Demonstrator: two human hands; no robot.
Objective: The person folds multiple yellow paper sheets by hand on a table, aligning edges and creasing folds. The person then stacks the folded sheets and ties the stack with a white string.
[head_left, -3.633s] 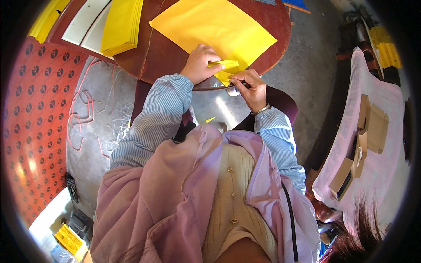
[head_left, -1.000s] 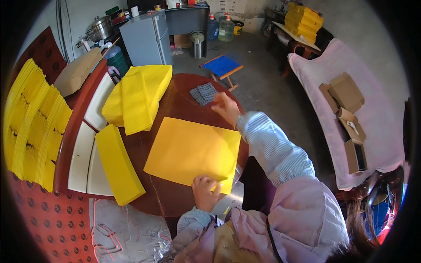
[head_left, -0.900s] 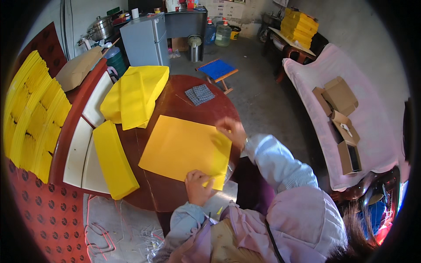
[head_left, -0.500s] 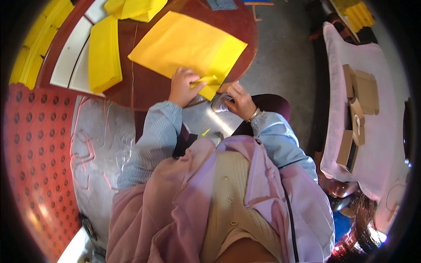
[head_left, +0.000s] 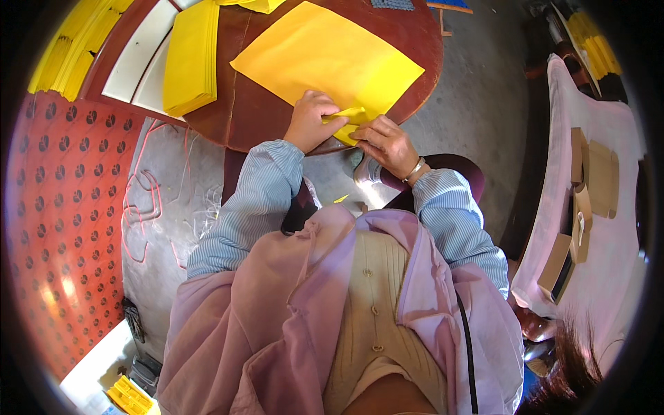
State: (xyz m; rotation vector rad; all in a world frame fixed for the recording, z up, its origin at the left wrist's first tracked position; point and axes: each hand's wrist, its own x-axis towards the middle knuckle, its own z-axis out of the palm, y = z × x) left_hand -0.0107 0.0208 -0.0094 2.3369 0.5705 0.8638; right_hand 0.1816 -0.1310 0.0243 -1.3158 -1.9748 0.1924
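Note:
A large flat yellow sheet, fabric-like (head_left: pixel 328 59), lies at a slant on the brown round-edged table (head_left: pixel 242 128). Its near corner reaches the table's front edge, where a narrow strip is folded up. My left hand (head_left: pixel 313 123) pinches this folded part between thumb and fingers. Close beside it on the right, my right hand (head_left: pixel 389 145) is closed on the near corner with its fingertips. Whether the sheet is a single layer or a bag cannot be made out.
A neat stack of folded yellow pieces (head_left: pixel 192 59) sits left of the sheet, with more yellow pieces (head_left: pixel 259 4) at the far edge. Yellow bundles (head_left: pixel 76 41) lie far left. Right, a pink-covered table (head_left: pixel 605 256) bears open cardboard boxes (head_left: pixel 603 176). Pink cord (head_left: pixel 147 200) lies on the floor.
My right hand has come in to the sheet's near corner and now grips it beside my left hand. My left hand keeps its pinch. The whole view has shifted slightly.

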